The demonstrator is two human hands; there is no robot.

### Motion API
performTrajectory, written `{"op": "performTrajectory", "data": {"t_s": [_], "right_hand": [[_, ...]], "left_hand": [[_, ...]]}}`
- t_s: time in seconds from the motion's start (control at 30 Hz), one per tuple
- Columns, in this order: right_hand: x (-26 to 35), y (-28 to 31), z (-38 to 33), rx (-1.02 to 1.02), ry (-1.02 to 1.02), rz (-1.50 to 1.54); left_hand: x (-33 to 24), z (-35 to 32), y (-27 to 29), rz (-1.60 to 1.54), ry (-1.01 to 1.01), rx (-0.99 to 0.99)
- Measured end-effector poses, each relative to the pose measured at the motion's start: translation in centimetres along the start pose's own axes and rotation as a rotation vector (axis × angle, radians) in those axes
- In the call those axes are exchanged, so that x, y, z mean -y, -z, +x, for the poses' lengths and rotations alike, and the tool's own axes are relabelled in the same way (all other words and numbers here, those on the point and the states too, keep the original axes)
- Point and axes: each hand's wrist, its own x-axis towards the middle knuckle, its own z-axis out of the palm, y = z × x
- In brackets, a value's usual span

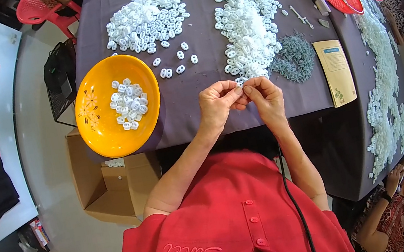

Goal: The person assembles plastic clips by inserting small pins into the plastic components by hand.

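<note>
A small white oval plastic piece [239, 82], partly hidden, seems to be pinched between the narrowed fingertips of the left hand [215, 104] and right hand [268, 99], over the dark grey cloth-covered table [183, 109]. Likely light, stiff and slick, it is best gripped by its rim.

On my dark cloth-covered table [181, 112] I see a yellow bowl [98, 136] at ten o'clock, loose white pieces [148, 22] at eleven, a long white heap [247, 23] at one, grey-blue bits [295, 58] at two.
</note>
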Motion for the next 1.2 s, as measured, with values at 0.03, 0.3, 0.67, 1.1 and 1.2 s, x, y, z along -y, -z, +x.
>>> {"op": "performTrajectory", "data": {"t_s": [0.03,0.3,0.67,1.1,1.2], "right_hand": [[-0.1,-0.1,0.0,0.003,0.000,0.001],[0.4,-0.7,0.1,-0.018,0.131,-0.215],[0.2,-1.1,2.3,0.247,-0.005,-0.315],[0.5,-4.8,6.1,0.525,0.013,-0.393],[0.4,-5.7,8.5,0.364,0.364,-0.618]], "left_hand": [[0.1,0.0,0.1,0.000,-0.002,-0.003],[-0.3,0.1,0.3,0.015,-0.028,-0.014],[-0.3,-0.2,2.8,0.010,0.065,0.000],[-1.3,0.0,7.0,-0.036,-0.012,-0.146],[-1.3,-0.1,7.4,-0.169,0.019,-0.208]]}}
